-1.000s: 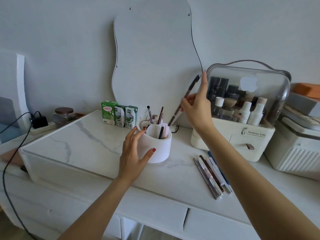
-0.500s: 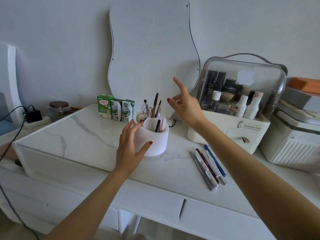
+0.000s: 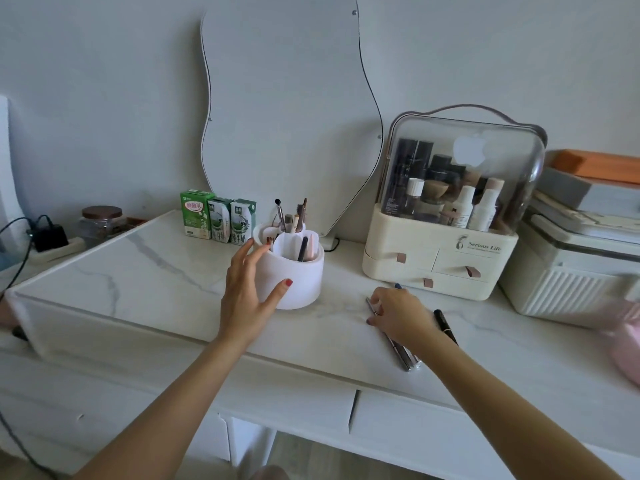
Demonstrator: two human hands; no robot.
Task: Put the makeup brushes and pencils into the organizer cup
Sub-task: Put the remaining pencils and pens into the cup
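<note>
While a grey wall with a wavy-edged mirror backs it, the white marbled tabletop carries, from left to right, a lidded glass jar, three green drink cartons, the white organizer cup and a cream cosmetics case with a clear dome. Brushes and pencils already stand upright in the cup. At its 8 o'clock side the left hand cups the wall, fingers spread open and thumb touching the front. At the cup's 4 o'clock the right hand lies palm-down on the loose pencils, fingers curled onto them; whether they grip one I cannot tell. A black pen lies just right of that wrist
</note>
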